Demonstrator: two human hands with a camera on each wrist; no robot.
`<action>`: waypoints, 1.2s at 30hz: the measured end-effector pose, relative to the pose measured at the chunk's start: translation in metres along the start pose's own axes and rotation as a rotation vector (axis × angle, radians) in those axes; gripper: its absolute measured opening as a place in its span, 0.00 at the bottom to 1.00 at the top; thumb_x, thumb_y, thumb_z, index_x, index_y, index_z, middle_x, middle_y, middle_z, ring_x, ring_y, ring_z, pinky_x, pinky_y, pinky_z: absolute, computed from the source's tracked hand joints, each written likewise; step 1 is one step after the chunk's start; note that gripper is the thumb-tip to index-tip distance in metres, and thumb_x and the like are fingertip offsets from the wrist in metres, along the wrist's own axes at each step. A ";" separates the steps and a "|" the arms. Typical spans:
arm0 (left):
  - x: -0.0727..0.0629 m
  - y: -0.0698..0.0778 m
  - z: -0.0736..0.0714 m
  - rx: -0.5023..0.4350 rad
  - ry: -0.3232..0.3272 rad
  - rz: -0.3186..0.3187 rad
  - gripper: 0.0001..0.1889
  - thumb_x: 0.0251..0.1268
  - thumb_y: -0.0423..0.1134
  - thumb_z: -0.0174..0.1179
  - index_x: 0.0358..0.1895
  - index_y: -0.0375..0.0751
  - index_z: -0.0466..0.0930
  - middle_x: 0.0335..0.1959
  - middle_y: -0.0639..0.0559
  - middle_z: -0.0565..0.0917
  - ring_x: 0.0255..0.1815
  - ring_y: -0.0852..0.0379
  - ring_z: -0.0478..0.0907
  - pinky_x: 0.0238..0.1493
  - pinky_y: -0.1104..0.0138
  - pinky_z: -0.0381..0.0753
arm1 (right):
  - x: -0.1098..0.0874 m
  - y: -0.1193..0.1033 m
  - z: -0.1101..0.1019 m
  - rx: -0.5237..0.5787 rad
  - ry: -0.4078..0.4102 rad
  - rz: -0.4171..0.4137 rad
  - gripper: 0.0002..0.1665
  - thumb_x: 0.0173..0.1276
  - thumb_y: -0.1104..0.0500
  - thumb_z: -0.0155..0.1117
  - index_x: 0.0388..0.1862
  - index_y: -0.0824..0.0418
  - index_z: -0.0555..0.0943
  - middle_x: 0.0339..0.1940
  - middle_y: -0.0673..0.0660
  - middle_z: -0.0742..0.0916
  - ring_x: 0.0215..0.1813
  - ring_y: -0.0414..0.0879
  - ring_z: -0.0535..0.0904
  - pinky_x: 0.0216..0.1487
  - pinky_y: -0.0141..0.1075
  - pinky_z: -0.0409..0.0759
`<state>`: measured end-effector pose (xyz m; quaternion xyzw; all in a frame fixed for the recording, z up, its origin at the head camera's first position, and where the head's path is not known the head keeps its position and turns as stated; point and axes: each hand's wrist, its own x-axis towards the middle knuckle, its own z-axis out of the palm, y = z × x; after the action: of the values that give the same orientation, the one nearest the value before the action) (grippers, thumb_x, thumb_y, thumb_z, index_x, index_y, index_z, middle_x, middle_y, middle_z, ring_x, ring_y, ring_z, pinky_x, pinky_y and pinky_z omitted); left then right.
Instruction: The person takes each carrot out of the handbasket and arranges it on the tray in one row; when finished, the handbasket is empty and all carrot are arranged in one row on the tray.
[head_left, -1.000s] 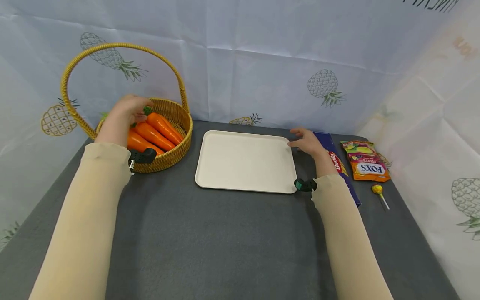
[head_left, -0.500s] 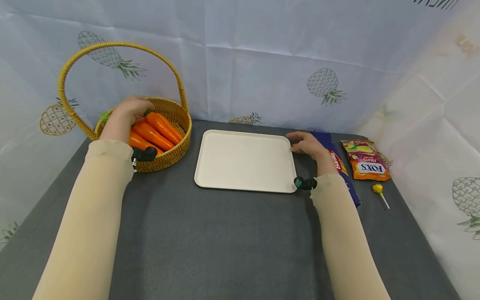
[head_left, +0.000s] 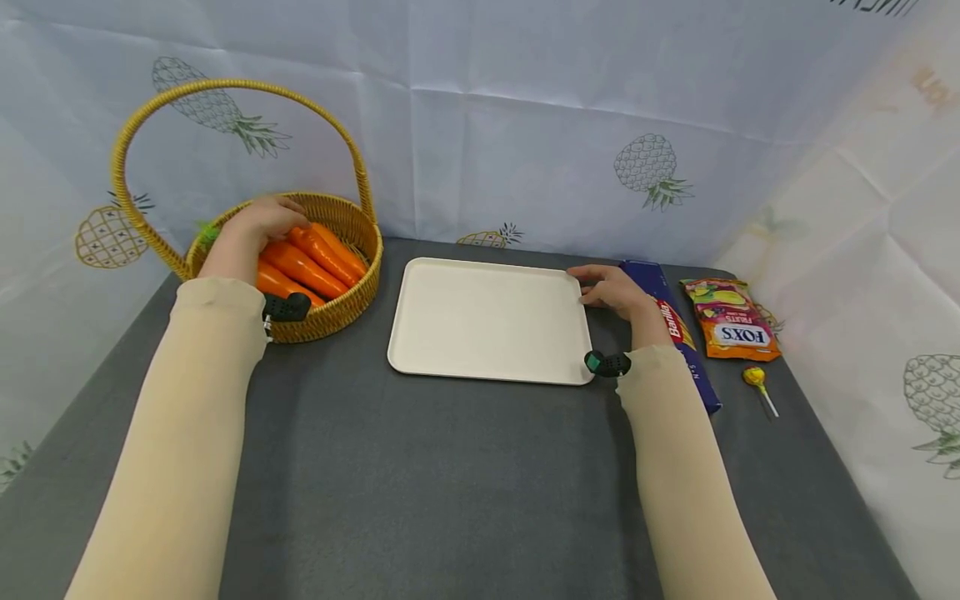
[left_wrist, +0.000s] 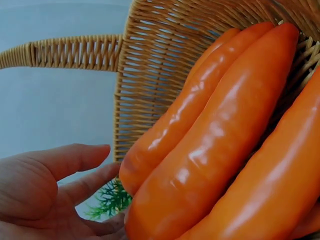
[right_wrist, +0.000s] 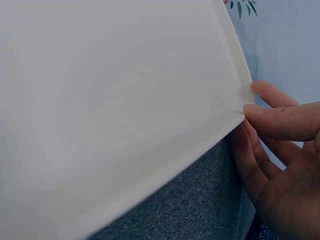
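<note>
left hand (head_left: 261, 221) spread by carrots (head_left: 303, 271) | right hand (head_left: 615, 290) pinches tray (head_left: 491, 321) | "Barilla" box (head_left: 677, 333) | "FOX'S" bag (head_left: 731, 321)

Over the past second the right hand (head_left: 611, 293) has closed in on the far right corner of the white tray (head_left: 491, 321): its thumb and fingers, which stood spread around that corner, now meet the rim and pinch it. The left hand (head_left: 262, 223), over the wicker basket (head_left: 347, 315), has shifted slightly across the leafy ends of the carrots (head_left: 300, 267), and the green top that showed by its fingertips is now hidden in the head view.
</note>
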<state>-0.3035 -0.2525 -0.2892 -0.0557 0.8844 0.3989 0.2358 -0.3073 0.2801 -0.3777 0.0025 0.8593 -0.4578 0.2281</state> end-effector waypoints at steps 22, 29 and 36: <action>0.000 -0.001 0.001 0.263 -0.028 0.043 0.37 0.75 0.47 0.48 0.77 0.28 0.48 0.75 0.24 0.50 0.72 0.28 0.55 0.73 0.39 0.61 | 0.002 0.002 0.001 -0.001 0.024 0.006 0.35 0.69 0.72 0.55 0.75 0.58 0.67 0.78 0.61 0.66 0.68 0.53 0.66 0.46 0.26 0.76; 0.001 -0.001 0.004 0.277 -0.014 0.050 0.35 0.75 0.47 0.49 0.74 0.25 0.53 0.71 0.25 0.58 0.67 0.29 0.61 0.69 0.40 0.66 | 0.002 0.002 0.001 -0.004 0.021 0.007 0.35 0.69 0.72 0.55 0.75 0.57 0.67 0.77 0.61 0.66 0.64 0.52 0.66 0.47 0.27 0.76; 0.002 -0.003 0.003 0.200 0.029 0.066 0.32 0.75 0.46 0.50 0.71 0.26 0.56 0.66 0.26 0.61 0.63 0.31 0.62 0.65 0.41 0.68 | -0.001 0.000 0.002 0.005 0.023 0.020 0.35 0.69 0.70 0.56 0.75 0.55 0.68 0.76 0.60 0.66 0.59 0.51 0.65 0.48 0.29 0.75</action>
<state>-0.3029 -0.2523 -0.2942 -0.0086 0.9246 0.3151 0.2140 -0.3062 0.2786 -0.3781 0.0168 0.8607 -0.4574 0.2228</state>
